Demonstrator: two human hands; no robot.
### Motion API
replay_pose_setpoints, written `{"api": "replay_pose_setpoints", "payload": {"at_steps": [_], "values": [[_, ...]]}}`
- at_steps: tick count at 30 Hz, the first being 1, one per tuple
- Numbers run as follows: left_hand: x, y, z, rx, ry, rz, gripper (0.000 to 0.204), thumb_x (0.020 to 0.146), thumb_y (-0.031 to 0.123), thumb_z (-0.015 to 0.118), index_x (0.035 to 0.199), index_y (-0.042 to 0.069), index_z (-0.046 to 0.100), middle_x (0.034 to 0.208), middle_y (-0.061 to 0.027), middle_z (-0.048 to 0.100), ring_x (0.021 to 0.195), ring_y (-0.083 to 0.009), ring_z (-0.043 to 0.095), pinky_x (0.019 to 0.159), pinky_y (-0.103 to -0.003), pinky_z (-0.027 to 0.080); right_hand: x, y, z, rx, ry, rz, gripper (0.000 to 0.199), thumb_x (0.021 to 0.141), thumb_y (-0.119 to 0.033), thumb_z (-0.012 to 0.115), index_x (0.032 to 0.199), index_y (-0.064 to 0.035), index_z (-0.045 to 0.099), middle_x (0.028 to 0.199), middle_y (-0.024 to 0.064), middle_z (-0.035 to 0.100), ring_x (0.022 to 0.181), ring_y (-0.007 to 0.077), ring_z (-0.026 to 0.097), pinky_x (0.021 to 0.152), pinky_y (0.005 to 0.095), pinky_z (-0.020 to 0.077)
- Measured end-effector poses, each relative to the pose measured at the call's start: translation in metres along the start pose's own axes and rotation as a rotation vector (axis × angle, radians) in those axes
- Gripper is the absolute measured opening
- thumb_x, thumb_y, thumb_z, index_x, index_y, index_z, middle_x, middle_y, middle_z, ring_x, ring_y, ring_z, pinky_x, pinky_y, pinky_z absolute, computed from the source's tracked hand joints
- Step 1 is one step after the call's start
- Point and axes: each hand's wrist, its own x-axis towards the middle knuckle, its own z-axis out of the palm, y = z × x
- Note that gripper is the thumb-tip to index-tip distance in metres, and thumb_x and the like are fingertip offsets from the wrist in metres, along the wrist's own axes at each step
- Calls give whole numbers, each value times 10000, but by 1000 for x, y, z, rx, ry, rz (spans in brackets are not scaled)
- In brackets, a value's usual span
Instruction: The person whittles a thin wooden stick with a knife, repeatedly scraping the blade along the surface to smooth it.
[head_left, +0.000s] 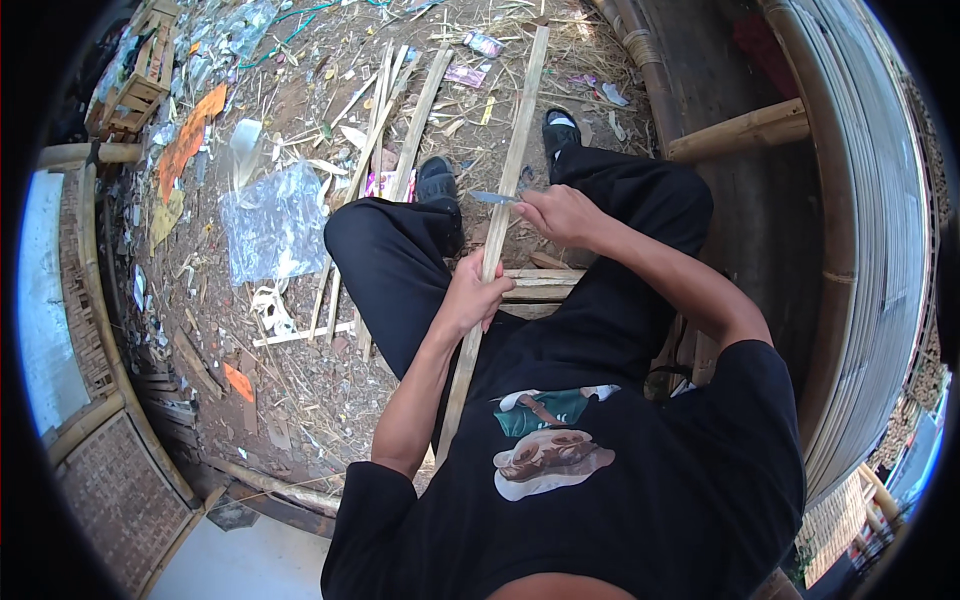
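Note:
A long, flat strip of pale bamboo (517, 140) runs from the ground beyond my feet up between my knees to my left side. My left hand (473, 297) is wrapped round it at about its middle. In my right hand (560, 215) is a knife, its handle hidden in my closed fingers. The knife's blade (492, 198) points left and lies across the strip, a little beyond my left hand; whether the edge bites into the bamboo I cannot tell.
More bamboo strips (420, 118) lie on the littered ground left of my feet. Clear plastic sheeting (272, 228) and orange scraps (188, 143) are farther left. A slatted wooden crate (143, 70) stands at the far left. Bamboo poles (740, 130) and a slatted bamboo surface (880, 220) border my right side.

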Motion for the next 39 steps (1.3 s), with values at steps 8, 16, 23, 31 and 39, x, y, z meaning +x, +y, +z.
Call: {"api": "replay_pose_setpoints", "payload": {"at_steps": [8,16,23,31,39], "values": [[-3,-1,0,-51,-31,-9,199,829,-63,555,869,56,401,532,5,429,304,-78,375,262,-254,315,1,-1,6,-8,11,68,471,990,-446,436,818,-37,595,640,238,582,684,460,592,615,554,468],[-4,1,-1,-63,-46,-14,195,824,-64,545,867,56,397,533,6,429,304,-78,371,269,-251,321,6,-6,-1,3,26,59,530,982,-480,435,779,-28,622,632,238,582,658,465,591,590,536,470],[-7,1,-2,-31,-63,-20,191,823,-68,538,873,54,398,525,13,421,307,-76,370,274,-249,317,7,-5,-6,9,21,122,546,975,-490,443,764,-34,657,627,236,592,658,449,605,615,531,494],[-9,0,1,-91,3,10,209,815,-80,529,866,63,387,519,11,407,304,-88,379,265,-250,302,29,10,-17,-68,85,143,525,983,-464,435,783,-38,668,650,233,604,672,439,613,606,519,496],[-11,-5,-1,9,19,14,202,810,-74,537,871,59,398,535,-4,448,313,-85,399,273,-251,327,25,-11,-2,-119,-63,7,525,981,-445,460,756,-10,649,613,232,583,635,450,596,592,523,479]]}}
